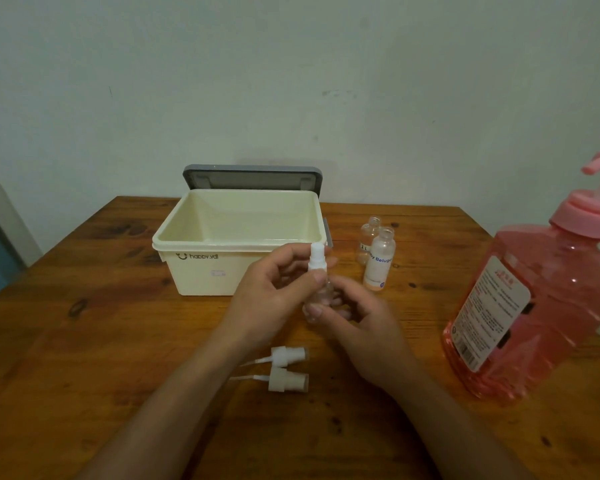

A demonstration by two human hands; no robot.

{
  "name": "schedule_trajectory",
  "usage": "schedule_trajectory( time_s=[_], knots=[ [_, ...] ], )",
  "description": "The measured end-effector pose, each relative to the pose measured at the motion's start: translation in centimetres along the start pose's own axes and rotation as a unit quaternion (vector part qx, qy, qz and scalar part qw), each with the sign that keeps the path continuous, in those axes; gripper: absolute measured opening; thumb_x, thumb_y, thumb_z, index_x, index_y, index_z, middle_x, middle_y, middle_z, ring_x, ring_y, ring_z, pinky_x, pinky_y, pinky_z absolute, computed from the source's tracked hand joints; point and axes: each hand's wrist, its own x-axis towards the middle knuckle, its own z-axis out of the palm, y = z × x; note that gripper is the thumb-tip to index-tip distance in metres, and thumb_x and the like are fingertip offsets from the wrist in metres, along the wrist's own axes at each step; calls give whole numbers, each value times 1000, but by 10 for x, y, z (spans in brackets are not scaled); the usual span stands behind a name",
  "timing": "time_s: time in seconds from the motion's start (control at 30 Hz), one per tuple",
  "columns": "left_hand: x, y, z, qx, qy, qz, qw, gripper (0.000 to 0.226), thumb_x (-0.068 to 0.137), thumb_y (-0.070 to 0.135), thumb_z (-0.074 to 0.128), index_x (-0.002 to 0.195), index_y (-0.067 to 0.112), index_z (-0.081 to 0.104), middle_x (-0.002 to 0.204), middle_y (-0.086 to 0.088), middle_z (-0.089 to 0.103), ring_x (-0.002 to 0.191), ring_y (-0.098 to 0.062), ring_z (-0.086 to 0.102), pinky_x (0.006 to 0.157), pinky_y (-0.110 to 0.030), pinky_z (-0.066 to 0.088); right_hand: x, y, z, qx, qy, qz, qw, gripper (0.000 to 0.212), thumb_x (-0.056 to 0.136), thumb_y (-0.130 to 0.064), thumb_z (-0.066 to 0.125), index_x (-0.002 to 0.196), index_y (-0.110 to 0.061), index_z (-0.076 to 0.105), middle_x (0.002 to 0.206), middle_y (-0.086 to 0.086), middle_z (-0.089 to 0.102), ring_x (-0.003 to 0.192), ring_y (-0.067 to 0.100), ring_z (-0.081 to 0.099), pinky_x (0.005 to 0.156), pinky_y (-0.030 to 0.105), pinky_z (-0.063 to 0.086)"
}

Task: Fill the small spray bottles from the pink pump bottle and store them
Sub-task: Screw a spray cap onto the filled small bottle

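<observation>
A small clear spray bottle point(318, 289) with a white spray top point(317, 259) stands upright between my hands, in front of the box. My left hand point(274, 292) pinches the spray top. My right hand point(361, 327) holds the bottle's body from the right and below. Two more small bottles stand uncapped to the right of the box: a labelled one point(379, 259) in front, a clear one point(368, 242) behind it. Two loose white spray tops point(288, 355) point(288, 378) lie on the table near my left wrist. The big pink pump bottle point(530, 303) stands at the right.
A cream storage box point(201, 271) sits open at the table's middle back, its grey lid point(253, 176) tilted up against the wall. The wooden table point(84, 341) stretches left and toward me. A wall runs close behind the table.
</observation>
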Motion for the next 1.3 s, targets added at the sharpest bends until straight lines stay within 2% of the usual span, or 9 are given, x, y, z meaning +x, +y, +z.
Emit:
schedule_trajectory(
  time_s=[0.1,0.2,0.4,0.57,0.7,0.83,0.97,1.1,1.3],
  knots=[
    [1,0,4,20,30,0,999,28,82,20,74,109,19,70,107,5,72,101,-5,67,77,-16,53,0,1,0,-13,1,2,1000,29,90,-18,66,111,-36,60,92,-14,68,85,6,65,68,19,52],
    [2,-1,4,18,58,-4,998,30,80,20,75,110,20,70,96,6,73,91,-5,69,72,-15,53,0,3,0,-13,-4,7,1000,29,90,-23,66,117,-33,60,98,-11,69,90,9,66,74,25,56],
    [1,1,0,8,44,-1,999,27,82,12,72,109,16,70,96,3,76,87,-5,71,69,-12,52,1,4,0,-14,-4,13,1000,34,90,-23,66,123,-30,60,101,-11,70,93,9,66,78,28,56],
    [0,-1,1,13,56,7,998,24,82,12,73,106,18,72,96,3,75,88,-6,71,71,-13,53,2,7,0,-40,2,15,999,36,90,-26,66,125,-27,60,104,-12,69,95,5,65,79,24,55],
    [2,-5,-1,39,78,6,996,26,81,19,75,106,23,72,98,6,74,91,-7,69,74,-17,55,6,9,1,-106,21,10,994,37,89,-33,65,124,-35,57,110,-18,60,98,-3,56,79,16,49],
    [2,-7,0,60,98,16,993,34,77,35,74,110,27,71,99,6,73,91,-2,67,73,-16,55,9,10,5,-137,35,21,990,37,85,-35,66,121,-36,57,102,-18,56,90,-3,53,73,13,47],
    [3,-5,-3,40,173,43,983,39,80,52,61,114,33,68,105,14,71,102,-3,65,78,-16,53,10,13,7,-173,26,28,984,38,82,-37,69,119,-36,60,99,-19,60,87,-2,55,73,18,49],
    [3,-4,-4,36,220,70,972,30,87,51,55,107,33,69,100,11,73,97,-8,67,79,-17,54,12,13,10,-212,19,26,977,39,82,-38,69,114,-48,51,92,-24,58,87,-8,52,70,14,45],
    [4,-5,-1,34,219,79,972,33,86,49,52,105,28,70,94,13,74,94,-5,68,79,-16,54,14,14,11,-222,18,48,974,35,81,-39,70,102,-55,46,85,-26,58,87,-15,50,64,12,38]
  ],
)
